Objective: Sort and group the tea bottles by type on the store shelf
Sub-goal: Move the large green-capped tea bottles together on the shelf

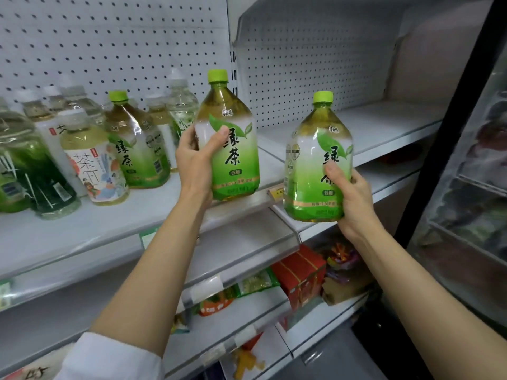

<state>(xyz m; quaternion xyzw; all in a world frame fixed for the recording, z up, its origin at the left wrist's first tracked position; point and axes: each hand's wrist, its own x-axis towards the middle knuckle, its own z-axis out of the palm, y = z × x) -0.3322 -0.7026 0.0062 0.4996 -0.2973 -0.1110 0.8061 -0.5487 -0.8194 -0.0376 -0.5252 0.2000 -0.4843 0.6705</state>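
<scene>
Green-capped tea bottle (231, 138) gripped by left hand (198, 157) at 12 o'clock, matching bottle (318, 160) gripped by right hand (352, 200) at 3 o'clock, mixed bottles (90, 149) on shelf (82, 229) at 9 o'clock

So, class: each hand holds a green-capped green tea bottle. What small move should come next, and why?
Probably set the left hand's bottle down beside the matching green tea bottle on the shelf, since their green caps and labels match; the right hand's bottle could follow.

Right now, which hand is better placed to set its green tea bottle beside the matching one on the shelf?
Left hand: its bottle hovers just right of the shelved green tea bottle. The right hand holds its bottle farther away.
</scene>
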